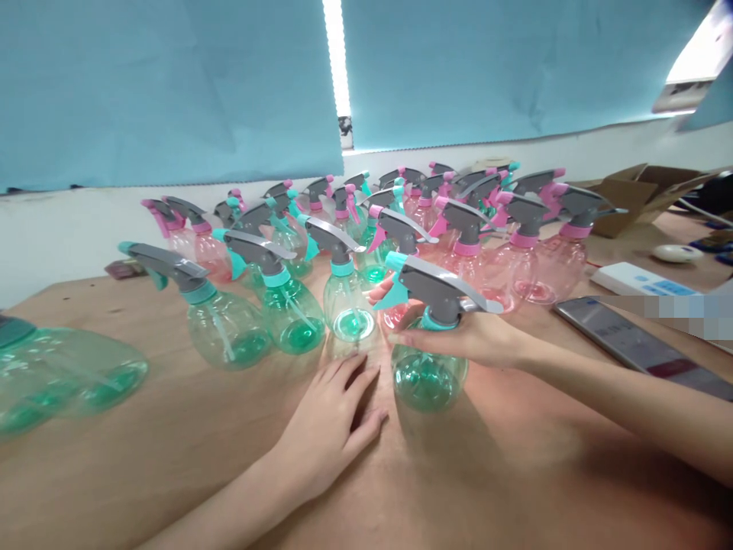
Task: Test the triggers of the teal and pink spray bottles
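Wrapped round the neck area of a clear green spray bottle [429, 378] is my right hand [475, 336]. That bottle has a grey sprayer head with a turquoise nozzle and trigger, pointing left, and it stands about upright. My left hand [337, 416] lies flat on the wooden table, fingers spread, with nothing in it. Just beyond its fingertips stands another green spray bottle [349, 294]. Two more green bottles, one nearer the middle [292, 309] and one further left [226, 325], stand to the left of it.
Behind are several pink spray bottles [518, 263] and green ones, closely grouped. More green bottles [85, 367] are at the left edge. To the right lie a phone [624, 332], a white box [641, 280], a white mouse [677, 253] and an open cardboard box [624, 198]. Blue curtains [172, 92] hang behind.
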Available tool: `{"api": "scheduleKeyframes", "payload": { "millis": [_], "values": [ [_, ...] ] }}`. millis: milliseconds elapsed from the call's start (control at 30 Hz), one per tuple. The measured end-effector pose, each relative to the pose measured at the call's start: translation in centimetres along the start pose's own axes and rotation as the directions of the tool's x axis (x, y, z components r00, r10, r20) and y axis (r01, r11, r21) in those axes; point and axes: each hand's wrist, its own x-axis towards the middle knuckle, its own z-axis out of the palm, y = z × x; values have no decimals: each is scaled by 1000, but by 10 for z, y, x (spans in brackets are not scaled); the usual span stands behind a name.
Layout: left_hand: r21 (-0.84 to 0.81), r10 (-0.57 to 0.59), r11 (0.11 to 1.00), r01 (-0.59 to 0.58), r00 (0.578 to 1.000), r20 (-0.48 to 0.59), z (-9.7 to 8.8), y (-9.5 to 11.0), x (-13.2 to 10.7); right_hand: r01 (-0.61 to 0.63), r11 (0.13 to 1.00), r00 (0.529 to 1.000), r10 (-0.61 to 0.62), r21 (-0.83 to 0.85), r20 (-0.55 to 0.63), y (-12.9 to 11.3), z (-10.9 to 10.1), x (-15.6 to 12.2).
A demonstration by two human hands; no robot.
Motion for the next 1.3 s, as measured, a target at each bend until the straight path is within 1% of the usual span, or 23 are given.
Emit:
{"api": "scheduleKeyframes", "payload": {
  "millis": [67, 133, 233, 400, 567, 667, 733, 833, 933, 1033, 1200, 1300],
  "values": [
    [0, 5, 1000, -5, 1000, -7, 1, -1, 0, -33, 999, 999, 32, -6, -30, -1, 1, -1],
    [-1, 2, 1000, -2, 1000, -2, 2, -2, 0, -58, 998, 998, 58, -1, -28, -3, 1, -2],
    [-4, -3, 1000, 3, 1000, 14, 1, -1, 0, -63, 998, 998, 63, 10, -22, -3, 0, -2],
    [-6, -3, 1000, 3, 1000, 24, -3, 1, 1, -10, 1000, 1000, 10, -9, -29, -5, -1, -1],
    [-6, -9, 1000, 10, 999, 39, -4, 2, 3, 111, 994, 994, -111, 2, 11, -7, -1, 1],
    [-10, 0, 1000, 0, 999, 33, -3, 2, 4, 108, 994, 994, -108, -1, 33, -4, -3, 0],
    [-13, 5, 1000, -5, 1000, 31, -2, 2, 5, 102, 994, 995, -101, -34, 25, -1, -5, 0],
    [-19, 7, 1000, -7, 1000, 21, -2, 2, 5, 146, 988, 989, -146, -59, 1, 2, -5, -2],
    [-25, 2, 1000, -2, 1000, 27, -3, 3, 5, 169, 986, 986, -169, -10, -9, 5, -3, -2],
    [-28, 2, 1000, -1, 1000, 25, -3, 3, 4, 164, 986, 986, -164, 18, -8, 5, -1, -3],
    [-30, 7, 1000, -6, 1000, 19, 0, 0, 3, 161, 985, 986, -164, -61, -41, 5, 1, -5],
    [-41, 10, 999, -9, 1000, 19, 2, -1, 2, 146, 983, 984, -157, -110, -90, 5, 3, -5]
  ]
}}
